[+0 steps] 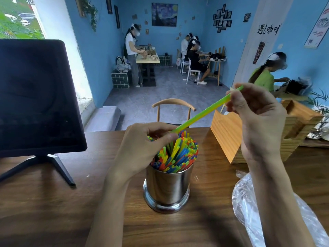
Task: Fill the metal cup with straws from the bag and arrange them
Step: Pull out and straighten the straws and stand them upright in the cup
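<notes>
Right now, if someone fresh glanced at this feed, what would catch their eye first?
Probably the metal cup at table centre, crammed with multicoloured straws fanning above its rim. Next, the green straw held slantwise above it: the right hand pinches its upper end and the left hand guides its lower end at the bundle. A dark monitor fills the left, and a crumpled clear plastic bag lies at the right.

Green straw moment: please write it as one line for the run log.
right hand: holds green straw | left hand: guides its lower end | metal cup: nearly full, upright | bag: on table, right
</notes>
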Tool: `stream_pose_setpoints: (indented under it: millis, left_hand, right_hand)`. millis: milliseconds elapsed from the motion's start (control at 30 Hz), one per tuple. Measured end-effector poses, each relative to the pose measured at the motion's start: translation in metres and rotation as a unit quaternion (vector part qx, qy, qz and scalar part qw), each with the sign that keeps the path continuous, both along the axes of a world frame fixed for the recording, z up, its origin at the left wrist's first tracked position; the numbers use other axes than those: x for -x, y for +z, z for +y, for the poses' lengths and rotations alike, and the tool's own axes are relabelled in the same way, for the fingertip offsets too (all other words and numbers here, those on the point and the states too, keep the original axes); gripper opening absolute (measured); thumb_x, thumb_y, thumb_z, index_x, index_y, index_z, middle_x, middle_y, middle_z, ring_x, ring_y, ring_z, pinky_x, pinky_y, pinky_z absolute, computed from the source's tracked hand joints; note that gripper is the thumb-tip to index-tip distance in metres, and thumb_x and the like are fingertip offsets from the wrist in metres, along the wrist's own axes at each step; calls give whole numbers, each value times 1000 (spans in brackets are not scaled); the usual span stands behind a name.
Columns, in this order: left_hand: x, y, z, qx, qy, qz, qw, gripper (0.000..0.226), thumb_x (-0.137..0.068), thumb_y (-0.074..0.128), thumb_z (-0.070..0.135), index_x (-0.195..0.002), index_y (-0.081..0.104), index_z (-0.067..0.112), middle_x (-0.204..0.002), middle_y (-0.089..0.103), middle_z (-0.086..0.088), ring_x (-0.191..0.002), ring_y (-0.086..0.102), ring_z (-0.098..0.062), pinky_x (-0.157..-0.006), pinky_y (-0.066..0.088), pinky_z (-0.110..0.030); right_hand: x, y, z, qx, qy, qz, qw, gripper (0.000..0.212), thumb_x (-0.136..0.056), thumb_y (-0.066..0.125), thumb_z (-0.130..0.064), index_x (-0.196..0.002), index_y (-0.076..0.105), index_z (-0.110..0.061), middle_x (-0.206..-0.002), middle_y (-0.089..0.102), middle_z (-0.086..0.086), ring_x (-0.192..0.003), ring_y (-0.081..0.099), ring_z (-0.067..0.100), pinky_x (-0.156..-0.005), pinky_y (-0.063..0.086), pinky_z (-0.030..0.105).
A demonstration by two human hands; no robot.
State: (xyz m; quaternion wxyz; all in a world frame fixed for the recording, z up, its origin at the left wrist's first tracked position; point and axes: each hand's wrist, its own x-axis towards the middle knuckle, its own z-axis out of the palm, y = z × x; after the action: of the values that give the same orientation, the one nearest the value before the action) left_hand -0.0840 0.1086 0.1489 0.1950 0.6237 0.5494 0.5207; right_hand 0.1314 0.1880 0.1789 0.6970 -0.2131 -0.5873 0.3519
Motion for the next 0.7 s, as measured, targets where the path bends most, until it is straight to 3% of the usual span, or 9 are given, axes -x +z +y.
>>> stream_pose_setpoints:
  millis: [133,233,300,433,600,700]
  left_hand:
    - [3,3,2,-71,44,-171,982,19,-72,82,21,-89,79,28,-77,78,5,-70,73,-11,-72,58,-25]
    - [8,5,2,-112,98,-332,931,22,-70,81,18,-91,75,17,-73,76,-2,-65,72,-15,-63,58,-23]
    - [12,7,2,-123,122,-393,903,25,-77,82,11,-100,73,14,-75,77,-4,-65,71,-16,-63,57,-22]
    - [11,9,1,-165,167,-441,866,35,-82,81,7,-112,68,17,-75,76,-3,-62,65,-18,-64,57,-25]
    - [9,9,2,-194,193,-456,847,44,-83,81,10,-124,66,13,-81,78,-4,-65,68,-18,-62,57,-26]
    - [6,10,2,-193,200,-460,843,43,-86,79,11,-127,66,15,-88,79,-5,-70,72,-18,-60,57,-27]
  right_hand:
    - [-1,-16,6,59,14,20,998,26,-83,73,-18,-108,69,-15,-81,75,-5,-76,67,14,-79,56,29]
    - [-3,-27,5,94,56,-46,993,21,-74,79,-20,-94,76,-13,-77,75,-2,-72,67,12,-72,54,23]
    - [-4,-32,2,112,97,-104,984,19,-67,82,-22,-84,80,-17,-76,76,2,-71,69,11,-69,55,20]
    - [-1,-38,-4,99,166,-207,959,15,-70,80,-11,-84,81,-15,-84,80,3,-80,75,10,-71,56,16]
    - [3,-46,-7,77,202,-285,934,19,-78,79,-17,-96,82,-23,-94,80,2,-93,76,21,-81,61,36]
    - [7,-50,-8,72,170,-329,926,19,-78,81,-23,-97,82,-21,-86,79,-5,-81,71,17,-70,52,40]
